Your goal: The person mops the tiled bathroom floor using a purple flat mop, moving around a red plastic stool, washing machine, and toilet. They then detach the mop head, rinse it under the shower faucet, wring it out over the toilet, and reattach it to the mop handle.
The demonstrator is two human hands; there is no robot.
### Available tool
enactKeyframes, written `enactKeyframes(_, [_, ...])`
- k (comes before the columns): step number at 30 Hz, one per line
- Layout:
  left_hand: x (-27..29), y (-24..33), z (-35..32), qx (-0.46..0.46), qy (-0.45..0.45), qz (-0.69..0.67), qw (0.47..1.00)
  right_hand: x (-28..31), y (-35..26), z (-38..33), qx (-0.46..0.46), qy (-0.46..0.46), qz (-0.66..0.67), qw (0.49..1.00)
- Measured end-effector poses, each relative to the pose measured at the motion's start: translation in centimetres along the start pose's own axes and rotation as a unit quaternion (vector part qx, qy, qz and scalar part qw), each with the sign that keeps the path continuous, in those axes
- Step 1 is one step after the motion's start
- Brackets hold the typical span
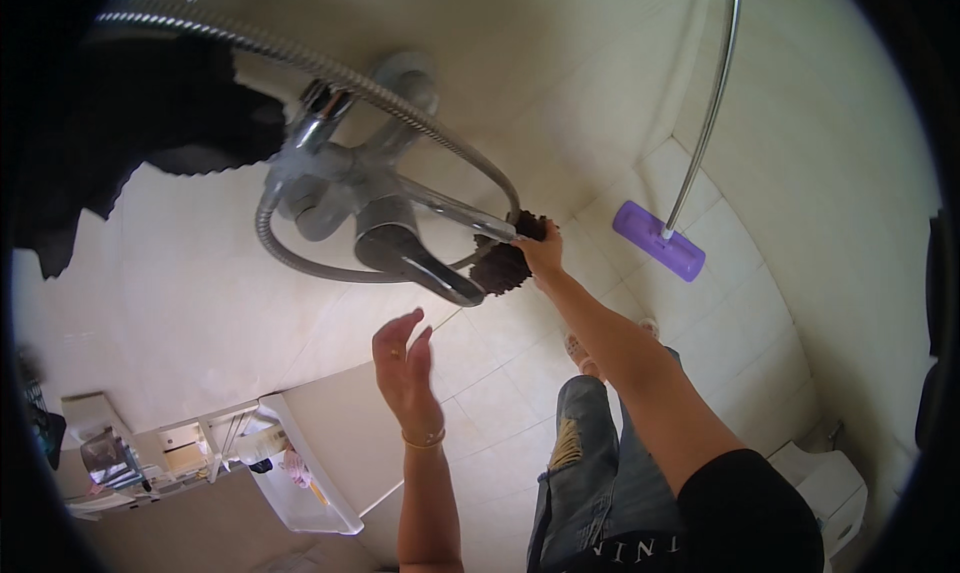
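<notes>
Against the pale tiled wall, a chrome tap spout (455,213) juts out, its long axis running from the mixer body (385,235) toward the right hand (545,253). That hand presses a dark brown cloth (503,263) around the spout's tip, fingers closed on it. Lower and nearer, the left hand (405,363) hangs open, fingers loosely apart, holding nothing, just below the lever (440,278).

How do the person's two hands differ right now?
The right hand is stretched out and shut on a dark brown cloth pressed at the chrome tap spout; the left hand is open, empty, fingers raised, below the tap lever. Only the left wears a bracelet. Both are bare.
</notes>
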State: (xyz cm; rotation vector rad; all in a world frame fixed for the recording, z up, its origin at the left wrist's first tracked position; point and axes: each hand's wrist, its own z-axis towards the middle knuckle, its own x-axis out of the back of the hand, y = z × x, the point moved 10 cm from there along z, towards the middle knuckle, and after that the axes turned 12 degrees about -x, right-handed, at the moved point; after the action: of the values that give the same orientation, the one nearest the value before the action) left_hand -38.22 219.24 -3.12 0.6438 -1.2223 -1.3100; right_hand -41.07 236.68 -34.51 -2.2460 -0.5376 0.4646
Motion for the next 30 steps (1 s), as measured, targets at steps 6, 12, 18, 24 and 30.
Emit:
enactKeyframes(6, [-3.9, 2.5, 3.5, -0.087, 0.020, 0.083, 0.993, 5.9, -2.9, -3.6, -0.025, -0.083, 0.196, 0.977])
enactKeyframes(12, [-4.2, 0.0, 3.8, -0.098, 0.052, 0.133, 0.985, 14.4, -7.4, -5.4, 0.022, -0.066, 0.188, 0.980])
enactKeyframes(18, [-11.8, -3.5, -2.4, 0.046, -0.112, -0.025, 0.992, 19.0, -14.2, -12.7, 0.138, -0.065, 0.057, 0.987])
enactKeyframes(24, [-15.8, -0.1, -5.9, -0.083, -0.044, 0.022, 0.995, 26.3, -17.2, -17.8, 0.205, 0.152, 0.075, 0.964])
enactKeyframes(30, [-22.8, -7.7, -21.5, 0.356, -0.326, -0.428, 0.764, 28.9, -15.8, -21.4, 0.038, -0.024, 0.537, 0.842])
